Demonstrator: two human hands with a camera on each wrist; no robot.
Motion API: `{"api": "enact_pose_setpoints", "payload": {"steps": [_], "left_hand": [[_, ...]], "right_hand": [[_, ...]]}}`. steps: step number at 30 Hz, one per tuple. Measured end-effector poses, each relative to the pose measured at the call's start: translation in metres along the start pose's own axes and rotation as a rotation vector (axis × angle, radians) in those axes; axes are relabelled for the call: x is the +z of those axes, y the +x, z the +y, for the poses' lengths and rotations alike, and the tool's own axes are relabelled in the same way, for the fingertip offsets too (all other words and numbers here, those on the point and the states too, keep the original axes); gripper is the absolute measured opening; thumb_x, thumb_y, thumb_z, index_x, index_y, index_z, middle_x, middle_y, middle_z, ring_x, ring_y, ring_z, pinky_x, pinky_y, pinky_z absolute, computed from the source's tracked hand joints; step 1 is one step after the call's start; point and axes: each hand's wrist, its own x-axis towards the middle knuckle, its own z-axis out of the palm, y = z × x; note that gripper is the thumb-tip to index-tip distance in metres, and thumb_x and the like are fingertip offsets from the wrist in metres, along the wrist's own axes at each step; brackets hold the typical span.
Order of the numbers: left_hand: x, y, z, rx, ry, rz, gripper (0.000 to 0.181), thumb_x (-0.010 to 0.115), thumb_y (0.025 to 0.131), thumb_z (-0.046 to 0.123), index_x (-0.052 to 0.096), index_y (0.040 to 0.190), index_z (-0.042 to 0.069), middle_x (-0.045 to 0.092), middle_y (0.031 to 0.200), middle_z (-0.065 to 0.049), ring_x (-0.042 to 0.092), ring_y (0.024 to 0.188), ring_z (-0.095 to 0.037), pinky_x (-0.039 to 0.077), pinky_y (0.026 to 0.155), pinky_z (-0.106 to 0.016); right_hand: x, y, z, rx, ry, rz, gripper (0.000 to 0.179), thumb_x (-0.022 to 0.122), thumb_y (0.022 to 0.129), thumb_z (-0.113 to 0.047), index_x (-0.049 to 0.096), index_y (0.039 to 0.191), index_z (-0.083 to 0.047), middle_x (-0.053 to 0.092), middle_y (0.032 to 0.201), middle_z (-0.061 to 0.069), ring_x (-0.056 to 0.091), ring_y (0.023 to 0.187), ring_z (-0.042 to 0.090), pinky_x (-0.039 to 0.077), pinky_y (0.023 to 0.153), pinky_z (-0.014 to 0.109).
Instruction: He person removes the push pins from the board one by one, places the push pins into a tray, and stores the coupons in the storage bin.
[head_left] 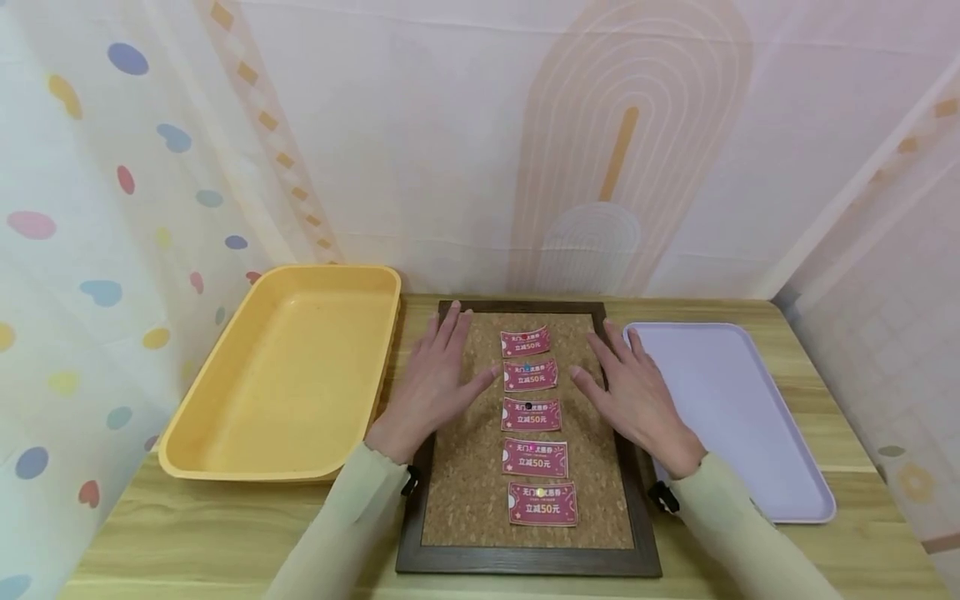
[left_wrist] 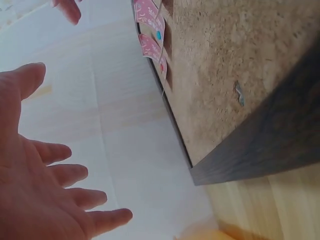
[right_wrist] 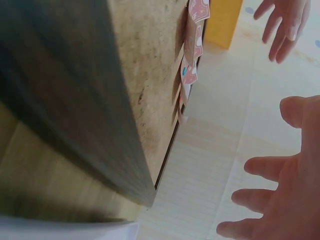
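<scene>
A framed corkboard (head_left: pixel 461 517) lies on the wooden table, with several red paper coupons in a column down its middle. The farthest coupon (head_left: pixel 525 342) and the nearest coupon (head_left: pixel 543 510) are each fixed by a small coloured pushpin, like those between. My left hand (head_left: pixel 433 379) hovers over the board's left edge, its fingers spread and holding nothing. Over the right edge is my right hand (head_left: pixel 641 396), likewise spread and holding nothing. Both wrist views show the hands raised off the board; a blue pushpin (left_wrist: pixel 159 35) stands in one coupon there.
To the left stands a deep yellow tray (head_left: pixel 300 375), close to the board's frame. A shallow lilac tray (head_left: pixel 738 417) lies at the right, partly behind the right hand and forearm. Patterned cloth (head_left: pixel 450 167) hangs along the table's back and sides.
</scene>
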Motion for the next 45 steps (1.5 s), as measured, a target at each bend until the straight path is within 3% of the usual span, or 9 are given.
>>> {"api": "enact_pose_setpoints", "payload": {"steps": [5,10,15,25,29,36,40,45], "left_hand": [[0.004,0.008,-0.003,0.011,-0.083,-0.029,0.085,0.063,0.101,0.048,0.026,0.162,0.001,0.020,0.169,-0.021,0.016,0.155,-0.043,0.022,0.122,-0.054],[0.008,0.017,-0.007,-0.007,-0.201,-0.093,0.082,0.060,0.101,0.050,0.028,0.163,0.007,0.022,0.169,-0.018,0.023,0.154,-0.039,0.029,0.118,-0.057],[0.012,0.029,-0.008,-0.017,-0.289,-0.157,0.078,0.058,0.103,0.049,0.028,0.163,0.010,0.027,0.168,-0.018,0.028,0.152,-0.037,0.029,0.119,-0.057],[0.020,0.050,-0.010,-0.018,-0.368,-0.166,0.063,0.060,0.104,0.028,0.038,0.158,0.003,0.038,0.161,-0.021,0.033,0.149,-0.039,0.029,0.119,-0.055],[0.025,0.058,-0.012,-0.027,-0.386,-0.165,0.058,0.060,0.104,0.021,0.041,0.156,0.001,0.044,0.156,-0.022,0.043,0.142,-0.040,0.037,0.115,-0.054],[0.032,0.068,-0.013,-0.118,-0.479,-0.180,0.051,0.058,0.105,0.014,0.046,0.152,-0.001,0.058,0.142,-0.023,0.058,0.128,-0.037,0.048,0.106,-0.050],[0.036,0.070,-0.014,-0.177,-0.518,-0.178,0.048,0.058,0.104,0.013,0.049,0.149,-0.002,0.061,0.136,-0.024,0.059,0.126,-0.037,0.048,0.105,-0.049],[0.039,0.070,-0.016,-0.278,-0.591,-0.180,0.044,0.057,0.106,0.016,0.052,0.146,-0.001,0.061,0.136,-0.023,0.058,0.125,-0.036,0.048,0.104,-0.050]], "right_hand": [[0.001,0.009,-0.005,-0.039,0.050,-0.022,0.074,0.047,0.106,-0.055,0.036,0.160,-0.006,0.017,0.170,0.017,0.010,0.153,0.050,0.017,0.120,0.065],[0.004,0.018,-0.009,-0.089,0.101,-0.050,0.070,0.051,0.107,-0.048,0.038,0.159,-0.004,0.021,0.169,0.016,0.016,0.154,0.044,0.021,0.119,0.064],[0.006,0.027,-0.011,-0.169,0.112,-0.063,0.063,0.055,0.108,-0.039,0.042,0.156,-0.002,0.028,0.166,0.021,0.024,0.153,0.043,0.026,0.118,0.062],[0.010,0.048,-0.015,-0.263,0.059,-0.086,0.050,0.060,0.106,-0.028,0.055,0.146,0.002,0.044,0.157,0.024,0.042,0.144,0.041,0.037,0.114,0.058],[0.013,0.056,-0.015,-0.276,0.053,-0.090,0.045,0.061,0.106,-0.024,0.059,0.141,0.003,0.049,0.152,0.023,0.047,0.140,0.040,0.039,0.112,0.057],[0.017,0.073,-0.016,-0.281,0.144,-0.065,0.036,0.062,0.105,-0.016,0.065,0.134,0.004,0.065,0.134,0.021,0.061,0.125,0.038,0.049,0.103,0.053],[0.019,0.082,-0.016,-0.227,0.185,-0.077,0.031,0.062,0.105,-0.014,0.067,0.131,0.002,0.068,0.127,0.019,0.065,0.117,0.034,0.054,0.096,0.049],[0.024,0.090,-0.016,-0.167,0.216,-0.104,0.029,0.061,0.105,-0.013,0.069,0.130,-0.001,0.069,0.127,0.016,0.065,0.116,0.029,0.053,0.096,0.047]]}}
